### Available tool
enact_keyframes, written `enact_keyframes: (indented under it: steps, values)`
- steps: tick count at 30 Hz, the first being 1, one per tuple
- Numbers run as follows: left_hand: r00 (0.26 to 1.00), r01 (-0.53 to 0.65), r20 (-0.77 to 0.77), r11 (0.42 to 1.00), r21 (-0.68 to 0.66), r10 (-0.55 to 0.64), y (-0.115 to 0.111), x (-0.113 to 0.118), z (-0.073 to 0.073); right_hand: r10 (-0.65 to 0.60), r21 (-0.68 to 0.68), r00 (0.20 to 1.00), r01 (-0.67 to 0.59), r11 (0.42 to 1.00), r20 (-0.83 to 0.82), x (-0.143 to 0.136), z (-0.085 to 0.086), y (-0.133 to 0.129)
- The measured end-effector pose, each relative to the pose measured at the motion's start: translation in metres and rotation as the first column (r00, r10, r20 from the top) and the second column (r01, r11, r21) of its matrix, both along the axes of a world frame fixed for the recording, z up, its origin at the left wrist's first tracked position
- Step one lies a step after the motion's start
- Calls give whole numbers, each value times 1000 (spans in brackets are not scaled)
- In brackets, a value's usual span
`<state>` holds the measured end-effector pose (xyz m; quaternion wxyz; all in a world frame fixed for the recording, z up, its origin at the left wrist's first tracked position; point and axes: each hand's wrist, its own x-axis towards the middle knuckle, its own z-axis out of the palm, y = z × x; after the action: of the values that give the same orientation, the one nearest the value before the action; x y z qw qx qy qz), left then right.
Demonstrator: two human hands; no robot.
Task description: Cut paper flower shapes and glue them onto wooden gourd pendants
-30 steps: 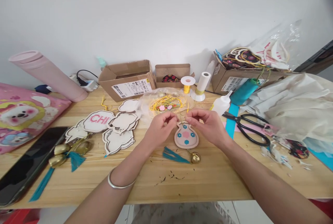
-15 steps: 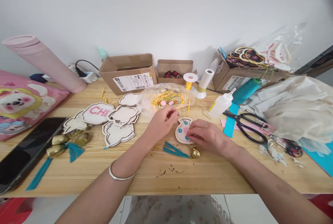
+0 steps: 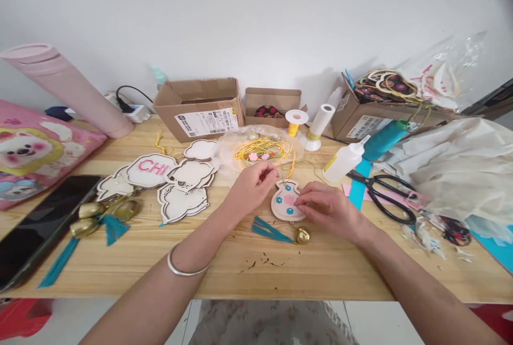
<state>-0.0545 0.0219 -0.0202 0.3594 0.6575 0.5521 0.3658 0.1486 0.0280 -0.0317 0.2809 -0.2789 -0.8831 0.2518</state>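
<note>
On the table before me lies a pouch-shaped pendant [image 3: 282, 216] with a pale face, several blue flowers and a pink one at its middle. A yellow cord [image 3: 292, 166] runs from its top; a teal tassel [image 3: 270, 230] and a gold bell [image 3: 302, 235] lie below it. My right hand [image 3: 331, 209] is at the pendant's right edge, thumb and fingers pinched together; what they hold, if anything, is hidden. Above and left of the pendant, my left hand [image 3: 256, 185] is closed, its fingertips pressed together. I cannot make out anything between them.
Behind the hands is a plastic-wrapped dish of yellow cords [image 3: 262, 149]. A white glue bottle [image 3: 343, 162], black-handled scissors [image 3: 387, 195] and a teal thread spool [image 3: 387, 139] are on the right. Pale cloud-shaped plaques [image 3: 182, 203], a phone [image 3: 44, 222] and gold bells [image 3: 86, 227] lie left.
My right hand has shifted right across the pendant to its edge, uncovering more of its flowers. My left hand stays nearly in place. The camera view has moved slightly.
</note>
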Motion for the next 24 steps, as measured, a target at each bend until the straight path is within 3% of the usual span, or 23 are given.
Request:
enact_keyframes:
  steps: [7, 24]
  values:
    - [1000, -6, -3, 1000, 6, 6, 1, 0, 0, 53, 171, 998, -55, 984, 14, -3, -2, -3]
    - [1000, -5, -7, 1000, 7, 5, 1, 0, -1, 89, 197, 996, -86, 977, -6, -5, -1, -3]
